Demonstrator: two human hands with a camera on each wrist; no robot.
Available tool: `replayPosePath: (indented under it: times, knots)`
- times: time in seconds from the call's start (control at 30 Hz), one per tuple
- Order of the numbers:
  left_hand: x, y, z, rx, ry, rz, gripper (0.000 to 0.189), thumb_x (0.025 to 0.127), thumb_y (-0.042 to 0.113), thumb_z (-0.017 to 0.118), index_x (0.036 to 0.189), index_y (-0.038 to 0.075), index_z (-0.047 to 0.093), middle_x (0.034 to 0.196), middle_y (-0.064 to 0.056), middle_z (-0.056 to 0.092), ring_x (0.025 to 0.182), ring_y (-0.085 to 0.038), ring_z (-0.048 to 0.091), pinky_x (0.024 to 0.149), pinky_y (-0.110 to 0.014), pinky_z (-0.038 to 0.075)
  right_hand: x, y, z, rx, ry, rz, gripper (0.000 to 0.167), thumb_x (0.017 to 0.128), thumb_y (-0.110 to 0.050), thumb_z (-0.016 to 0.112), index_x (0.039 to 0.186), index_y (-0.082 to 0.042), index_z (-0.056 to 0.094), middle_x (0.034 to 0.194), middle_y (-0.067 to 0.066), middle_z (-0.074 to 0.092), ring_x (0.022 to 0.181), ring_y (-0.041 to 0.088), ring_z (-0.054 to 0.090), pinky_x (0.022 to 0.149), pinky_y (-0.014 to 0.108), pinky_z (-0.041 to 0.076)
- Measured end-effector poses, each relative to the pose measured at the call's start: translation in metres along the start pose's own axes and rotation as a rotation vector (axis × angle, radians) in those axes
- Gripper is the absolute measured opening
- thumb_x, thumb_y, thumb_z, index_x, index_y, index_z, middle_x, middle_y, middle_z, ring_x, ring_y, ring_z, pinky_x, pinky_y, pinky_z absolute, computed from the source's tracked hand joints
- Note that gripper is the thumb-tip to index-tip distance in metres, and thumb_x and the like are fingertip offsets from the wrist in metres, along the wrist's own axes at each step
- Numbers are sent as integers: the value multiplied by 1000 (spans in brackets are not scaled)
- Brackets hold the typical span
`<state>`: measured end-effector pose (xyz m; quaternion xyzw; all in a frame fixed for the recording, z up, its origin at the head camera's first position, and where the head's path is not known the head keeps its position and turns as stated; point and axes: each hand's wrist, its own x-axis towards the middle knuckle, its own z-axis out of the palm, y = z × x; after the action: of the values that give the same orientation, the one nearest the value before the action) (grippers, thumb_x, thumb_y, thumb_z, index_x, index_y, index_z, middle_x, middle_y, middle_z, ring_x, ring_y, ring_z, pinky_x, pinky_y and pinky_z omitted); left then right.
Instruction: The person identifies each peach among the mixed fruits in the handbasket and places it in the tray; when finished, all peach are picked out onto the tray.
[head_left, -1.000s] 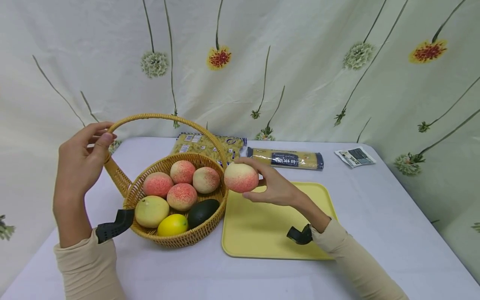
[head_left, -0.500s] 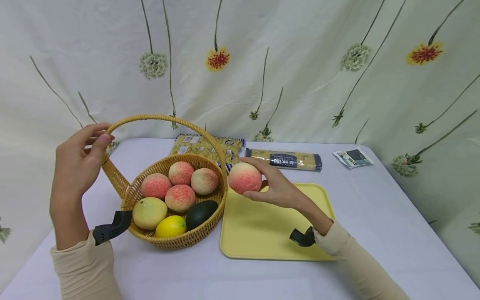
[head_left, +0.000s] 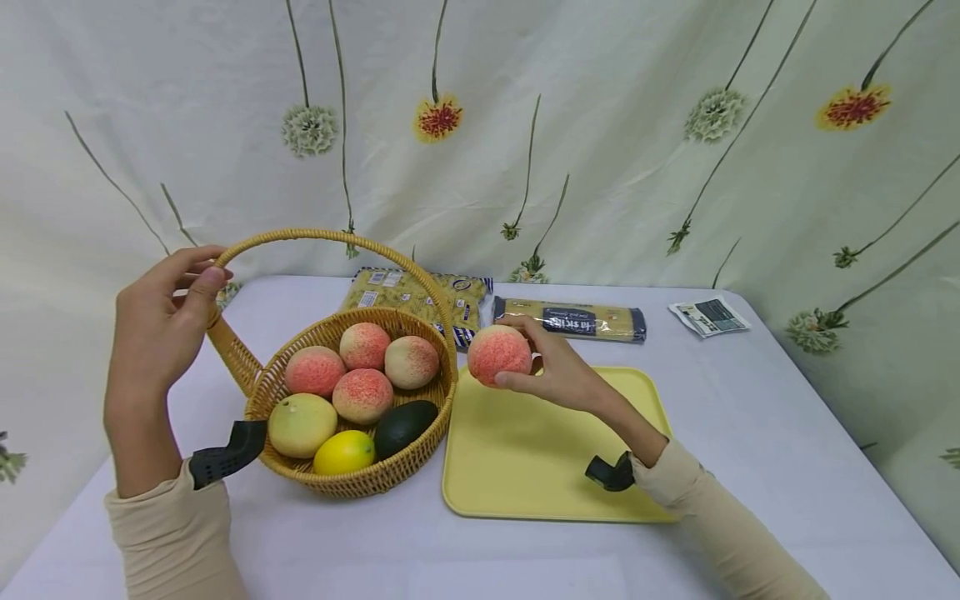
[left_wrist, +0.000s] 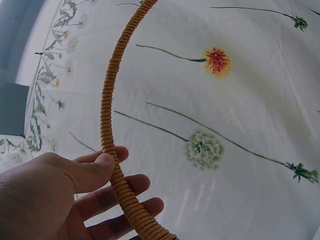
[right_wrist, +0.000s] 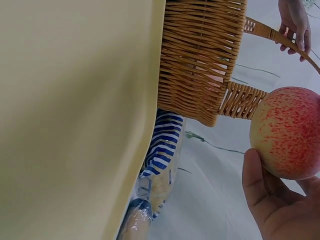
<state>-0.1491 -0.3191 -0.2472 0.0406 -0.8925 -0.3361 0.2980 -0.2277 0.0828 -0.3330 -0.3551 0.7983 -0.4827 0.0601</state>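
Note:
My left hand (head_left: pixel 161 321) pinches the left side of the arched handle (head_left: pixel 330 236) of a wicker basket (head_left: pixel 375 482). In the left wrist view, thumb and forefinger meet on the wrapped handle (left_wrist: pixel 107 110). My right hand (head_left: pixel 553 367) grips a red-and-cream peach (head_left: pixel 498 355) above the yellow tray's (head_left: pixel 547 467) far left corner, just right of the basket. The right wrist view shows this peach (right_wrist: pixel 287 132) held by thumb and fingers. Inside the basket lie several peaches (head_left: pixel 363 395), a yellow-green round fruit (head_left: pixel 302 425), a lemon (head_left: pixel 344 452) and a dark green avocado (head_left: pixel 406 427).
Behind the basket lies a bag of pasta (head_left: pixel 405 292). A long spaghetti packet (head_left: pixel 573 320) lies beyond the tray, and a small white sachet (head_left: pixel 708 316) is at the far right. A flower-patterned curtain (head_left: pixel 600 167) hangs behind the table.
My right hand has moved slightly right, away from the basket, and turned the peach so its red side faces the head camera. The left hand stays on the handle.

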Motion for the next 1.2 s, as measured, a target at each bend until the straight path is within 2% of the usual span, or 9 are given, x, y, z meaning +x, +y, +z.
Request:
replayPosePath:
  times: [0.2,0.37,0.6,0.87,1.2]
  knots:
    - [0,0,0,3,-2,-3,38,101,33,46,134,18,55,107,7,55,95,4,45,69,-6,37,2,7,-1,-36,-45,37,65,82,-22,76,138,-12,45,128,9,54,109,22,59,80,35,54]
    - [0,0,0,2,-2,-1,38,101,33,46,134,18,55,107,7,55,95,4,45,69,-6,37,5,15,2,-88,-68,70,67,82,-24,76,140,-9,45,129,10,54,103,21,60,77,29,54]
    - [0,1,0,5,-1,-7,38,101,33,46,134,18,55,106,7,55,95,4,45,70,-6,37,12,23,5,-138,-95,72,69,83,-26,75,142,-7,43,128,14,55,101,23,62,74,29,54]
    - [0,1,0,-5,3,2,37,100,32,47,133,17,57,104,11,55,94,5,46,70,-7,37,16,30,11,-148,-132,97,58,83,-27,75,131,-13,47,112,10,61,90,17,64,68,28,53]
    - [0,1,0,-4,7,5,37,100,33,47,132,17,57,104,10,55,91,5,46,68,-6,38,17,32,12,-183,-160,97,54,85,-27,70,133,-12,49,111,9,63,89,16,62,69,27,52]
